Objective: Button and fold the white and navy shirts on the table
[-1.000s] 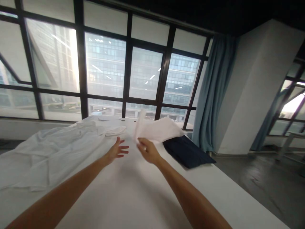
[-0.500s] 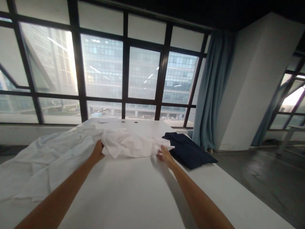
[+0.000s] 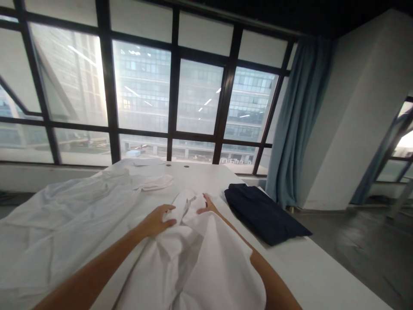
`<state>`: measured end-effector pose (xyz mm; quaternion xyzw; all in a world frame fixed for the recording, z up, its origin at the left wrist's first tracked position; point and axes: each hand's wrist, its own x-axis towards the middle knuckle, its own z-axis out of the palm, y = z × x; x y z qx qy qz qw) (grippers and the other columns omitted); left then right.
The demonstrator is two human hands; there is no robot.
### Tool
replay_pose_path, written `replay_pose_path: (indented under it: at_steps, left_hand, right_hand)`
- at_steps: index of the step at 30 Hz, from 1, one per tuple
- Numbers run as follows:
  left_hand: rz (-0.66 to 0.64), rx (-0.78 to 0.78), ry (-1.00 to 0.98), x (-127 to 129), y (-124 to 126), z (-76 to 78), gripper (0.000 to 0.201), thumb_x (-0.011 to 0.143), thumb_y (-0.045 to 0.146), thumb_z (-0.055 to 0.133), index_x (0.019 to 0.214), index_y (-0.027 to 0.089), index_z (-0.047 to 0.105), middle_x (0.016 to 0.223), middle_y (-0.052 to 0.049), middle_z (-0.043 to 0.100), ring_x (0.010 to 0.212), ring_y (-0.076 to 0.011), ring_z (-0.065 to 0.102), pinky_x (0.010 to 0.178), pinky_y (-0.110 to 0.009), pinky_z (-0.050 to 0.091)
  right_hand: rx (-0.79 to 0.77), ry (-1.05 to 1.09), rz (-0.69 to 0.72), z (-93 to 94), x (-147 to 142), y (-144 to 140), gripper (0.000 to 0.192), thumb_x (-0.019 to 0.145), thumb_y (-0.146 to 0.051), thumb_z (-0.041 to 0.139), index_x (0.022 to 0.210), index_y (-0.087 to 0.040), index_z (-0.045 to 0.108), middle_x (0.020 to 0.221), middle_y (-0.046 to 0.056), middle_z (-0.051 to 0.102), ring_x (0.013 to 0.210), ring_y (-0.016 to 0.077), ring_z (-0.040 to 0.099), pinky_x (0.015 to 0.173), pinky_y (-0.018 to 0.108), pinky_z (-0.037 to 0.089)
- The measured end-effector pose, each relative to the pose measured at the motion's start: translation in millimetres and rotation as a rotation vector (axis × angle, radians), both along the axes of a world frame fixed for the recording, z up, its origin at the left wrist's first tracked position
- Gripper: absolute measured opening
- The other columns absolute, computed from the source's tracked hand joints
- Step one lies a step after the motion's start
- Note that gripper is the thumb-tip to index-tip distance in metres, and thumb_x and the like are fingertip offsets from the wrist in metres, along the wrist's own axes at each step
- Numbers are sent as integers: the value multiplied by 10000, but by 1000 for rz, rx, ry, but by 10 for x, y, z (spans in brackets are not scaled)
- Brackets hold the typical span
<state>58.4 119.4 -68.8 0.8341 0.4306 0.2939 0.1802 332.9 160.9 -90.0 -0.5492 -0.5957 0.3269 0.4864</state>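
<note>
A white shirt lies bunched in front of me, its folds running toward the near edge of the view. At its far end is what looks like a collar, between my two hands. My left hand is at the left side of that end, thumb and fingers apart. On the other side my right hand has its fingers spread by the cloth, and part of the shirt covers its forearm. Neither hand visibly grips the fabric, though both are touching or very near it.
More white garments lie in a loose heap along the left of the white table. A folded dark navy garment rests at the right edge. Beyond stand large windows, a blue curtain and a pale pillar.
The white shirt, earlier held between both hands farther away, now lies spread toward me. Both hands have released their hold and come closer together; the view has shifted slightly left.
</note>
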Motion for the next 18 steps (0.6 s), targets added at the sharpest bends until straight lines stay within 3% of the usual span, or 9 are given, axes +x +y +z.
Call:
replay_pose_path:
  at_steps: [2, 4, 8, 10, 13, 15, 16, 18]
  left_hand:
    - [-50, 37, 107, 75, 132, -133, 394, 737, 386, 654, 1099, 230, 650, 1184, -74, 638, 1130, -249, 557, 1008, -369, 407]
    - [-101, 48, 173, 118, 197, -286, 315, 765, 335, 647, 1065, 240, 669, 1142, -57, 644, 1069, -219, 584, 973, -332, 432]
    - [-20, 57, 161, 132, 140, -647, 227, 880, 340, 542, 1019, 245, 695, 1082, -58, 633, 965, -184, 611, 890, -300, 473]
    - [-12, 84, 171, 136, 78, -732, 255, 916, 365, 491, 1016, 256, 699, 1062, -54, 632, 951, -176, 609, 874, -291, 477]
    - [-52, 156, 260, 174, 31, -603, 291, 947, 342, 430, 963, 256, 707, 998, -45, 641, 949, -177, 596, 859, -291, 468]
    - [-81, 211, 346, 206, 15, -417, 302, 951, 317, 417, 919, 244, 709, 967, -47, 649, 933, -182, 593, 847, -300, 463]
    - [-79, 237, 374, 213, 0, -326, 295, 950, 307, 421, 923, 238, 707, 969, -50, 654, 928, -183, 594, 840, -301, 462]
    - [-39, 263, 383, 187, -50, -186, 283, 949, 288, 424, 939, 229, 700, 996, -48, 666, 931, -177, 602, 832, -292, 459]
  right_hand:
    - [-32, -72, 184, -43, 13, 182, 869, 537, -133, 763, 1345, -188, 449, 1217, 106, 614, 1047, 261, 613, 818, 327, 531]
    - [-62, -219, 241, -82, 133, 312, 807, 600, -71, 679, 1359, -191, 434, 1176, 103, 637, 972, 225, 640, 795, 307, 527]
    - [-41, -535, -41, -21, 452, 255, 617, 685, -37, 585, 1291, -126, 514, 1096, 142, 651, 898, 195, 640, 841, 325, 490]
    - [7, -535, -42, 126, 486, 78, 443, 795, -130, 538, 1236, -144, 569, 1090, 130, 656, 915, 189, 630, 851, 337, 485]
    - [94, -512, 336, 385, 277, -263, 364, 889, -357, 502, 1205, -216, 613, 1185, 88, 628, 999, 186, 611, 838, 308, 489]
    - [105, -664, 549, 460, 22, -498, 541, 781, -438, 656, 1281, -252, 567, 1278, 84, 570, 1021, 198, 600, 814, 286, 487]
    - [108, -767, 541, 456, -108, -613, 634, 733, -438, 707, 1314, -250, 538, 1286, 96, 558, 1005, 204, 602, 809, 287, 480]
    - [101, -968, 423, 397, -318, -828, 533, 768, -397, 686, 1261, -227, 579, 1204, 106, 595, 950, 202, 610, 795, 286, 457]
